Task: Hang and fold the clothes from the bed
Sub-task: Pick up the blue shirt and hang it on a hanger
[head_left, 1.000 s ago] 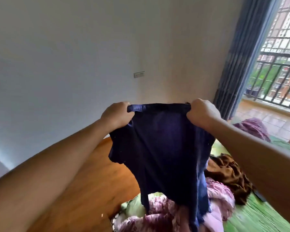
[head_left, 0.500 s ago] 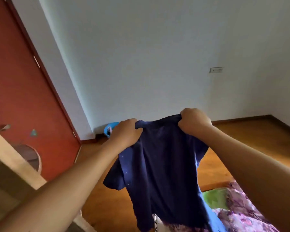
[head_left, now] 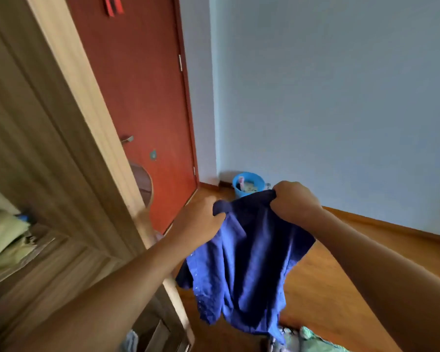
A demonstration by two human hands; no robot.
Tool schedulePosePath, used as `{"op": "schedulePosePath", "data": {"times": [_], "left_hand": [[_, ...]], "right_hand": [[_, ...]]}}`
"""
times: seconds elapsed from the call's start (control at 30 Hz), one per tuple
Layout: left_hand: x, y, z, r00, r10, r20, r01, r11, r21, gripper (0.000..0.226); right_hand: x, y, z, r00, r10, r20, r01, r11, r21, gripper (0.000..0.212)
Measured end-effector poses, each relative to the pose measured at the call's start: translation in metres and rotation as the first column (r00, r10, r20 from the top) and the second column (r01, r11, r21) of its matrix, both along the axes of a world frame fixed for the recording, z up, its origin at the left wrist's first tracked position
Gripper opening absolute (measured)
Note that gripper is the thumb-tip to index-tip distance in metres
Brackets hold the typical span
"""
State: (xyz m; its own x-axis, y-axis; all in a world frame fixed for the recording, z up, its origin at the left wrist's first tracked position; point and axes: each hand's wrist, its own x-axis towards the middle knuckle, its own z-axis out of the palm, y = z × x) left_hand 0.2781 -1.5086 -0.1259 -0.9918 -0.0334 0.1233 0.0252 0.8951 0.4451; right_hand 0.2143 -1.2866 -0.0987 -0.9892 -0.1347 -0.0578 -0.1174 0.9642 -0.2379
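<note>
- At the far left I see a tall wooden wardrobe (head_left: 48,148), slanted in my view. Its pale front edge runs down toward the bottom middle.
- In its open section at the left edge lie pale green fabrics (head_left: 3,232). They are too blurred for me to say what they are.
- Behind the wardrobe stands a red door (head_left: 137,85), closed in its frame. It has a metal handle (head_left: 127,138) halfway down and a red strip (head_left: 113,6) hanging at the top.
- The left hand (head_left: 198,222) has its fingers curled tight round one upper corner of the dark blue shirt (head_left: 247,270), with cloth bunched inside the fist.
- A blue bucket (head_left: 248,184) sits on the floor in the corner, just right of the door and behind the shirt's top edge. I cannot make out the small things inside it.
- The shirt hangs in the air between the two hands, beside the wardrobe's edge and above the floor. Its top edge sags between the fists and one short sleeve sticks out at the lower left.
- The right hand (head_left: 294,201) is clamped on the other upper corner, a little higher than the left.
- The hem hangs close to a patch of green patterned cloth (head_left: 313,341) at the bottom edge. I cannot tell whether they touch.
- A wooden floor (head_left: 341,262) spreads out to the right, meeting a pale blue wall (head_left: 341,97).
</note>
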Motion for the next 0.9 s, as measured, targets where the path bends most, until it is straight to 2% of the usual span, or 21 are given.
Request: {"op": "schedulePosePath", "data": {"times": [0.1,0.17,0.3,0.4,0.5,0.67,0.8,0.9], "left_hand": [[0.019,-0.025,-0.003,0.987,0.160,0.022,-0.160,0.986,0.043,0.028],[0.035,-0.042,-0.001,0.969,0.244,0.046,-0.248,0.965,0.088,0.019],[0.075,-0.072,0.011,0.916,0.401,0.005,-0.400,0.912,0.087,0.017],[0.114,-0.097,0.023,0.849,0.526,-0.048,-0.526,0.850,0.024,0.018],[0.155,-0.129,0.038,0.783,0.620,-0.047,-0.620,0.784,0.005,0.017],[0.234,-0.188,0.069,0.674,0.730,-0.114,-0.731,0.681,0.043,0.029],[0.291,-0.226,0.095,0.572,0.807,-0.149,-0.812,0.582,0.034,0.030],[0.321,-0.249,0.113,0.511,0.845,-0.154,-0.851,0.523,0.044,0.029]], "right_hand": [[-0.013,-0.035,-0.002,0.989,0.145,0.009,-0.145,0.989,0.029,0.032],[-0.015,-0.060,0.000,0.967,0.253,-0.006,-0.252,0.966,0.062,0.025],[-0.003,-0.111,0.007,0.884,0.465,-0.052,-0.456,0.882,0.119,0.031],[0.019,-0.151,0.017,0.832,0.550,-0.072,-0.547,0.835,0.056,0.031],[0.051,-0.192,0.033,0.754,0.648,-0.104,-0.653,0.757,-0.022,0.042],[0.119,-0.259,0.058,0.671,0.714,-0.201,-0.740,0.665,-0.106,0.027],[0.160,-0.314,0.082,0.579,0.784,-0.223,-0.814,0.574,-0.092,0.022],[0.177,-0.352,0.106,0.548,0.802,-0.237,-0.833,0.550,-0.061,0.012]]}}
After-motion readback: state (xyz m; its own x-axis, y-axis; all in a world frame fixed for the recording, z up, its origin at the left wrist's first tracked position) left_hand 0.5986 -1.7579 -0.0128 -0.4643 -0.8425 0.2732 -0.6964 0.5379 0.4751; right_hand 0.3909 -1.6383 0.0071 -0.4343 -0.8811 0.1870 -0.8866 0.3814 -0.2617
